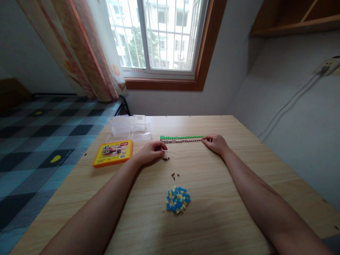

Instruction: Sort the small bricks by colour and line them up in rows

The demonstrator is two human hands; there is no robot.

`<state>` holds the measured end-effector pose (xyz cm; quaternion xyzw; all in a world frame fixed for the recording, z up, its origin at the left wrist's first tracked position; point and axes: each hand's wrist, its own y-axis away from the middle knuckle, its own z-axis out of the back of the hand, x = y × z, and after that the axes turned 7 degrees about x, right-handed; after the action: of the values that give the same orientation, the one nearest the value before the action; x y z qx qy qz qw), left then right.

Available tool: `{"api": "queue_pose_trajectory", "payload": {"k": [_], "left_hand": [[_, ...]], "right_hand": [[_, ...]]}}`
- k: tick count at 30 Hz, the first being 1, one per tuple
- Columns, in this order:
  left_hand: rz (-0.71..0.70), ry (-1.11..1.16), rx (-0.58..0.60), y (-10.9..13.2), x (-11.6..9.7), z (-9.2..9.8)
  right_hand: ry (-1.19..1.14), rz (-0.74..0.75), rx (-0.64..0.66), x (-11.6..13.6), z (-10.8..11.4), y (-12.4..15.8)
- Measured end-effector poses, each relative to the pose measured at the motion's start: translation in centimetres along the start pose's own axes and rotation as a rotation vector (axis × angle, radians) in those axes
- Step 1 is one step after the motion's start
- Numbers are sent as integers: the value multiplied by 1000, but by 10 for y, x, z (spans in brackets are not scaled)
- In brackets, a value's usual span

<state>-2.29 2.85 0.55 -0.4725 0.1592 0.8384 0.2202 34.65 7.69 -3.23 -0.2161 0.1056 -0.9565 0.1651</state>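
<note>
Small green building bricks (183, 137) form a long row on the table. Just in front of it runs a parallel row of brown building bricks (180, 141). At the right end of the rows, my right hand (215, 143) is closed in a pinch on a tiny brown brick, mostly covered by the fingertips. My left hand (152, 152) rests near the left end of the brown row, fingers curled and thumb apart, with nothing visible in it. A little pile of brown bricks (166, 159) lies by its thumb. A few loose brown bricks (174, 175) lie closer to me.
Blue, yellow and cream bricks (178, 200) are heaped at the near middle. An orange-yellow box (113, 153) lies left, with clear plastic trays (129, 128) behind it. The wooden table (212, 198) adjoins a wall under the window; a checked bed (53, 134) is left.
</note>
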Motion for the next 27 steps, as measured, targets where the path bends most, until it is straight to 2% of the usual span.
{"api": "queue_pose_trajectory", "payload": {"k": [12, 19, 24, 27], "left_hand": [[-1, 47, 12, -2, 5, -1], [-36, -18, -12, -1, 2, 0], [-22, -5, -12, -1, 2, 0], [-16, 15, 5, -1, 3, -1]], "right_hand": [[-14, 23, -3, -2, -1, -1], [-43, 14, -11, -3, -1, -1], [-87, 3, -47, -2, 1, 1], [-57, 37, -105, 8, 7, 2]]}}
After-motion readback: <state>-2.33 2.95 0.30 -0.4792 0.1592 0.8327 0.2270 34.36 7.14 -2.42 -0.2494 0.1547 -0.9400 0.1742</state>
